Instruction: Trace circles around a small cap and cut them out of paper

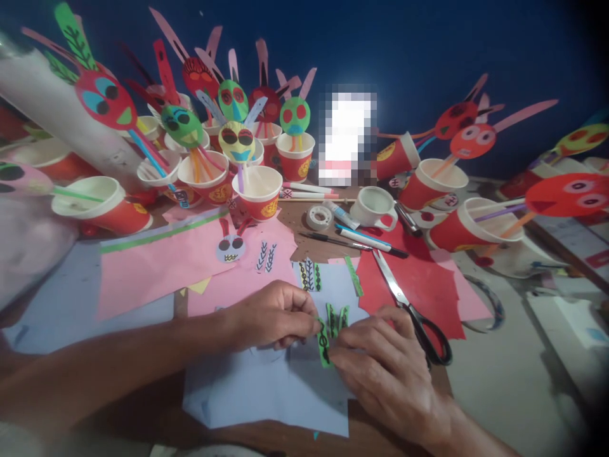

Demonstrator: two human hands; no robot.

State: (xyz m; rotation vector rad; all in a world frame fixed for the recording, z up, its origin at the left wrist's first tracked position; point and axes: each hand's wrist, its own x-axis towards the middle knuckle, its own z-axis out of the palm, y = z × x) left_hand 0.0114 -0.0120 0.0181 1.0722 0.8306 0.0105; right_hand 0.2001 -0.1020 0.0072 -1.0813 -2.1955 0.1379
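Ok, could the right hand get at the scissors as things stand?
Probably yes: the scissors lie just beside the right hand, largely in view, with nothing seen on top, though that hand is at the green strip.

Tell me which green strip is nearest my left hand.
The patterned green strip touching your left hand; it lies closest to you, the other green strips farther away.

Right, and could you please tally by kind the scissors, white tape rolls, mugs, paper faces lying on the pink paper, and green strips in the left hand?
Scissors: 1
White tape roll: 1
Mug: 1
Paper face on pink paper: 1
Green strip in left hand: 1
Total: 5
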